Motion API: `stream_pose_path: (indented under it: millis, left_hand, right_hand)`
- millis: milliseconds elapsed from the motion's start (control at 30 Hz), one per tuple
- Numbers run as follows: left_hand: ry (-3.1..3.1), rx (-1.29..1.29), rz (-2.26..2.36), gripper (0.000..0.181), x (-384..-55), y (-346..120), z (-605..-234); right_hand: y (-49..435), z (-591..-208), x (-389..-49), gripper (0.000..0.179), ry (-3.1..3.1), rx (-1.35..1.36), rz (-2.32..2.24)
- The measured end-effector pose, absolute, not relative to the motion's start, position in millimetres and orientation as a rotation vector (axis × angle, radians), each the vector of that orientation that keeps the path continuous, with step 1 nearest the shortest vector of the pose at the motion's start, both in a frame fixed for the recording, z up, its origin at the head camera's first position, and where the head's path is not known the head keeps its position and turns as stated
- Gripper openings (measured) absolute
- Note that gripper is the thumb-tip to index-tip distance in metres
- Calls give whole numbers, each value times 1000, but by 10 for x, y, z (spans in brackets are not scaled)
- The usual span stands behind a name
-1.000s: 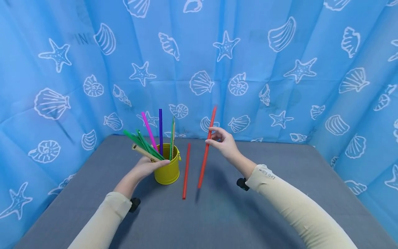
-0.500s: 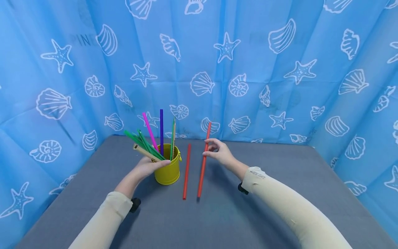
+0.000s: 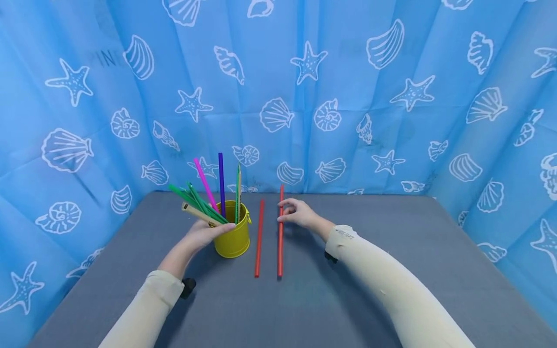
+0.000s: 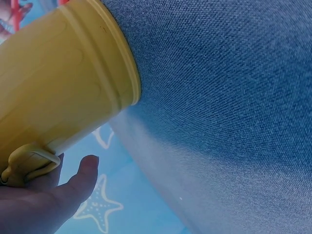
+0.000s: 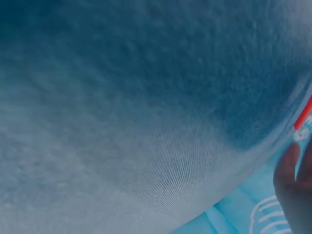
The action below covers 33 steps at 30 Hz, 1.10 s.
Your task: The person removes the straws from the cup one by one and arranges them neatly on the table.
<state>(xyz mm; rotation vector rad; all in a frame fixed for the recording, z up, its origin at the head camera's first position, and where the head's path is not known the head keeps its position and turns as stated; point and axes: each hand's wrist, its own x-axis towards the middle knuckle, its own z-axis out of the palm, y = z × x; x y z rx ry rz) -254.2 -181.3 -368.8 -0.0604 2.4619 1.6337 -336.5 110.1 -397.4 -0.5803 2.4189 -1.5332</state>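
Observation:
On the grey tabletop, my left hand (image 3: 204, 234) grips the yellow bucket (image 3: 233, 241), its thumb lying at the rim. The left wrist view shows fingers (image 4: 80, 183) beside the bucket's side lug. In the bucket stand a magenta stick (image 3: 204, 180), a dark blue stick (image 3: 222, 183), green sticks (image 3: 197, 200), a pale wooden strip (image 3: 197, 213) and thin pencil-like sticks (image 3: 238, 193). My right hand (image 3: 300, 214) pinches a long red stick (image 3: 280, 246) between thumb and fingers, near its upper part. A second red stick (image 3: 259, 241) lies between it and the bucket, roughly parallel.
A blue curtain (image 3: 348, 87) with white shells and starfish hangs behind the grey table (image 3: 339, 309) and along both sides. Black wrist straps show below both cream sleeves (image 3: 374, 256).
My right hand has lowered its red stick and brought it left, from slanting above the table to nearly parallel with the other red stick. The left hand keeps its hold on the bucket.

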Motion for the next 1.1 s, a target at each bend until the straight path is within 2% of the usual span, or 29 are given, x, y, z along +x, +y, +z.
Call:
stream_pose_path:
  millis: [200, 500, 867, 967, 1100]
  left_hand:
    - [2467, -48, 1633, 99, -2560, -1811, -3659]
    - [2471, -48, 1630, 104, -2565, -1772, -3651]
    - [2476, -63, 1624, 102, -2559, -1794, -3673]
    - [2474, -82, 1628, 97, -2548, -1800, -3684]
    - [2466, -105, 1627, 94, -2534, -1814, -3704]
  right_hand:
    - [1037, -3989, -3444, 49, 2418, -505, -1457]
    - [984, -4072, -3500, 48, 2421, -368, -1443]
    - [969, -4118, -3485, 46, 2460, -420, -1307]
    - [981, -4119, -3466, 50, 2494, -493, -1215]
    - [1029, -4078, -3404, 67, 2560, -588, -1000]
